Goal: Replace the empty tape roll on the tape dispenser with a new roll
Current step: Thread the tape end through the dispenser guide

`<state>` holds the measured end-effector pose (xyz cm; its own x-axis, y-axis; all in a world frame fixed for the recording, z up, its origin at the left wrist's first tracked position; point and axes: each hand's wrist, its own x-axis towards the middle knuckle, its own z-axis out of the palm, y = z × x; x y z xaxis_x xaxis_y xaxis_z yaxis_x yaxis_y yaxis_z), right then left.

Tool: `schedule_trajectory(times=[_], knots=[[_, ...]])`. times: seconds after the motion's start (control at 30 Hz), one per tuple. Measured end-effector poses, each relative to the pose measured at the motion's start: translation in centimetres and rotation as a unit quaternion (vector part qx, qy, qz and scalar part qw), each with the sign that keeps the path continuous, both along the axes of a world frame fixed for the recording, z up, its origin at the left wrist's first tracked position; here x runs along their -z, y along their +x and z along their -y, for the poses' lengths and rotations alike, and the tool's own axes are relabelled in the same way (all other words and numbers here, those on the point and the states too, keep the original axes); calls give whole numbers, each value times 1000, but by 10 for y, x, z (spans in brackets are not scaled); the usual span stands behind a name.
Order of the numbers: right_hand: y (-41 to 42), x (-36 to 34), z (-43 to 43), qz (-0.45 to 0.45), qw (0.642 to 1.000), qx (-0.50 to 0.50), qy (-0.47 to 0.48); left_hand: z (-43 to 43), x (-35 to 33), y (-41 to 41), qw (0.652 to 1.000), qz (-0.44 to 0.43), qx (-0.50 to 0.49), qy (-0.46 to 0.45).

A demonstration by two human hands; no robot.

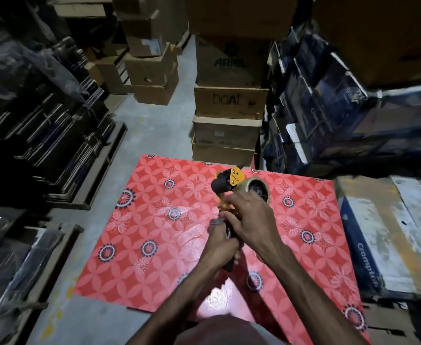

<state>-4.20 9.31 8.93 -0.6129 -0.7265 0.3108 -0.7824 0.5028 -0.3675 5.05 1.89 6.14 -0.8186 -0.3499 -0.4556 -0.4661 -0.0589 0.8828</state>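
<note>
A yellow and black handheld tape dispenser (225, 195) is held up over the middle of a counter covered in a red floral-patterned sheet (154, 220). A roll of clear brownish packing tape (259, 189) sits on its hub at the right side of the frame, beside the black roller at the top. The left hand (219, 235) is clenched round the dark handle low down. The right hand (249, 215) lies over the frame just below the roll, its fingers (229, 215) curled on the yellow body; whether they pinch any tape cannot be told.

The sheet around the hands is bare on every side, with a bright glare patch near the front edge. Beyond the far edge stands a stack of brown cardboard boxes (229, 103), close behind the dispenser. Blue and white printed cartons (328, 108) crowd the right side, and 1 large carton (391, 240) lies along the counter's right edge. To the left, a strip of grey concrete floor (139, 125) runs back between the counter and stacks of dark flat packs on wooden pallets (62, 135)
</note>
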Motion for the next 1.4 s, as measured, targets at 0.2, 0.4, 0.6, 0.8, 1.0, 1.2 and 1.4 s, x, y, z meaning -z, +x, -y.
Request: schedule_trajectory(times=[0.2,0.4,0.6,0.8,1.0,1.2,1.4], knots=[[-14,-4,-15,-67,991,-113,41,-1,-3,6,1000,27,-9,7],[-28,-5,-43,-15,993,1,-121,14,-1,11,1000,10,-8,-18],[-53,7,-45,-28,999,-34,19,20,-4,13,994,16,23,-103],[-57,11,-27,-47,996,-23,74,14,-7,12,989,34,37,-139],[-52,14,-24,-112,991,-19,72,11,-5,9,985,55,39,-158],[-39,27,-21,-160,985,20,53,13,-1,9,981,71,41,-174],[-30,36,-20,-186,981,43,47,11,11,6,973,109,56,-197]])
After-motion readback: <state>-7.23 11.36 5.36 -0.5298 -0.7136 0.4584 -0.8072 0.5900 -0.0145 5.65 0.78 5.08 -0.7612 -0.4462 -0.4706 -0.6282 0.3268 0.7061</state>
